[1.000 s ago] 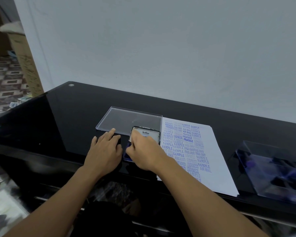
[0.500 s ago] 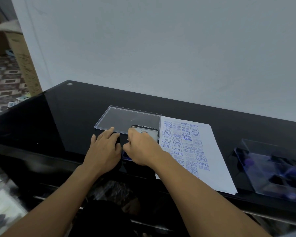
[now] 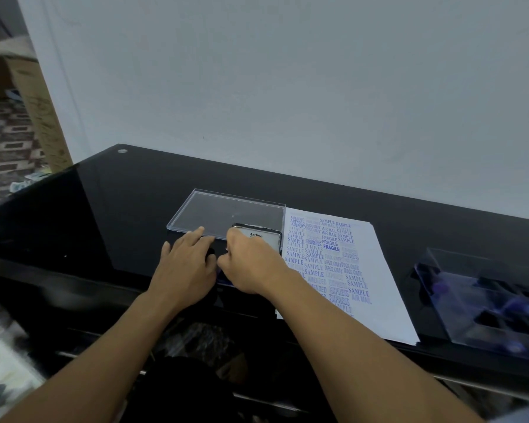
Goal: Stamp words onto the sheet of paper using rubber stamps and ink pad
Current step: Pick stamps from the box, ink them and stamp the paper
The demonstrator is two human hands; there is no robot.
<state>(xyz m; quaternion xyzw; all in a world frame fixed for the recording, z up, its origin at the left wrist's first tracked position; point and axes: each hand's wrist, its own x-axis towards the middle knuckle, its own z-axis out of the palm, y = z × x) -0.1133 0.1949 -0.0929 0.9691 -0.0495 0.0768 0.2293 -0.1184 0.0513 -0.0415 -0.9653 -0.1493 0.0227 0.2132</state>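
A white sheet of paper [image 3: 382, 288] lies on the black glass table [image 3: 119, 209], its left part covered with blue stamped words such as SAMPLE, FRAGILE and AIR MAIL. Left of it stands the ink pad [image 3: 264, 236] with its white Artline lid raised. My right hand [image 3: 251, 267] is curled over the pad, fingers bunched down around a small dark rubber stamp [image 3: 210, 254] that is mostly hidden. Just left of the pad, my left hand [image 3: 187, 264] rests flat on the table with straight fingers.
A clear plastic lid [image 3: 226, 212] lies flat behind the hands, touching the paper's left edge. A clear box [image 3: 486, 303] with several dark stamps sits at the right end of the table. A white wall rises behind, and a tall cardboard box [image 3: 37, 102] stands at far left.
My right hand has shifted slightly left over the ink pad. My left hand stays flat beside it.
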